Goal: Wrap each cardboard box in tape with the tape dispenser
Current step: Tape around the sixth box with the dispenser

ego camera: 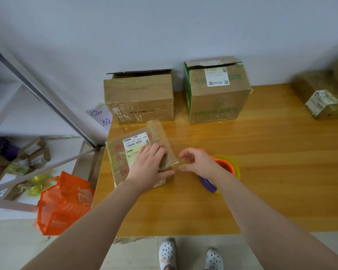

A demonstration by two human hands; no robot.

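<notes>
A small flat cardboard box (123, 158) with a white shipping label lies at the table's left front. A strip of clear tape (165, 141) runs over its right side. My left hand (148, 162) rests flat on the box, fingers straight, pressing the tape. My right hand (199, 162) hovers just right of the box with fingers loosely curled, holding nothing that I can make out. Under and behind that hand lies the tape dispenser (225, 168), orange with a yellow roll and a purple handle.
Two larger cardboard boxes (141, 98) (217, 94) stand at the back of the wooden table (261, 172), another box (324, 96) at the far right. A metal shelf (47, 102) with parcels and an orange bag (64, 203) stand to the left.
</notes>
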